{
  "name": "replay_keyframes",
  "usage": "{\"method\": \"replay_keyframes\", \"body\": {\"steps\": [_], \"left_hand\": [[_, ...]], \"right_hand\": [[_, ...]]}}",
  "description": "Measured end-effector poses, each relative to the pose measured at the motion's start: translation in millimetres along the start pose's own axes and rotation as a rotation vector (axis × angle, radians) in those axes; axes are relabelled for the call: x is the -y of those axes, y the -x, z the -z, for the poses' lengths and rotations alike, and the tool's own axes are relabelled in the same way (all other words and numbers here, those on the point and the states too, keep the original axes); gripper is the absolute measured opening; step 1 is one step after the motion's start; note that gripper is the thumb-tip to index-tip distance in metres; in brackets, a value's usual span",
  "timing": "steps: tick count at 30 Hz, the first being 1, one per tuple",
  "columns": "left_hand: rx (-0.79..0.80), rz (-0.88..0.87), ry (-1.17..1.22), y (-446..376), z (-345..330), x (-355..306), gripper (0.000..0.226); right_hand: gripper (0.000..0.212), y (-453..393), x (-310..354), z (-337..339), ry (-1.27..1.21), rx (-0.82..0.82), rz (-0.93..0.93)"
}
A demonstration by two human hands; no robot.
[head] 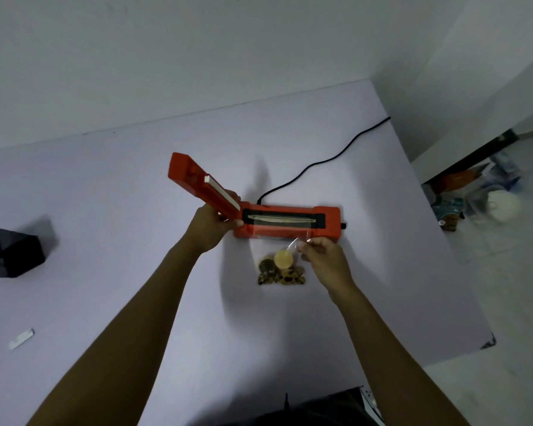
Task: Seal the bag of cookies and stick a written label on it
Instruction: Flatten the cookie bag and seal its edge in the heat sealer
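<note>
Black mesh holder [11, 255] and one white label [21, 338] lie well left of the orange sealer [286, 224]. The left hand [211, 227] grips its raised lid [203, 184]. The right hand [322, 256] pinches one clear bag [279, 256] of cookies, its top across the sealer; no writing is legible.

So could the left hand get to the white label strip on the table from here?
Probably yes, once freed: the left hand is holding up the sealer lid, and bare table lies between it and the label strip.

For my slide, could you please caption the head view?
Left hand lifts the sealer arm while right hand lays the cookie bag across it.
</note>
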State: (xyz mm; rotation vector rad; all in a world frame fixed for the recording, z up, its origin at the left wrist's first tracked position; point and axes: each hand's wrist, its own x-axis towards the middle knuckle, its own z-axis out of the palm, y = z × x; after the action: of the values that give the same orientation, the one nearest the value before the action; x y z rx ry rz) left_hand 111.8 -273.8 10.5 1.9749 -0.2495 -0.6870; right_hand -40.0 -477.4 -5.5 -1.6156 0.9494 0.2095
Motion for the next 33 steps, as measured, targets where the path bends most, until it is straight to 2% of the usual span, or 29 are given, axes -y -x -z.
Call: {"method": "replay_keyframes", "body": {"steps": [3, 6, 14, 20, 33], "left_hand": [[0.014, -0.016, -0.012, -2, 1, 1, 0.041], [0.002, -0.023, -0.039, -2, 1, 2, 0.041], [-0.004, -0.031, -0.062, -1, -1, -1, 0.041], [-0.019, -0.019, -0.080, 0, -2, -3, 0.041], [-0.020, -0.004, -0.073, 0, -4, -4, 0.043]], "right_hand": [[0.002, 5, 1, -1, -0.012, -0.059, 0.066], [0.012, 10, 4, -2, 0.026, -0.113, 0.107], [0.013, 19, 19, -4, 0.061, -0.163, 0.143], [0.017, 34, 31, -11, 0.030, -0.139, 0.185], [0.012, 59, 49, -13, -0.013, -0.080, 0.266]]}}
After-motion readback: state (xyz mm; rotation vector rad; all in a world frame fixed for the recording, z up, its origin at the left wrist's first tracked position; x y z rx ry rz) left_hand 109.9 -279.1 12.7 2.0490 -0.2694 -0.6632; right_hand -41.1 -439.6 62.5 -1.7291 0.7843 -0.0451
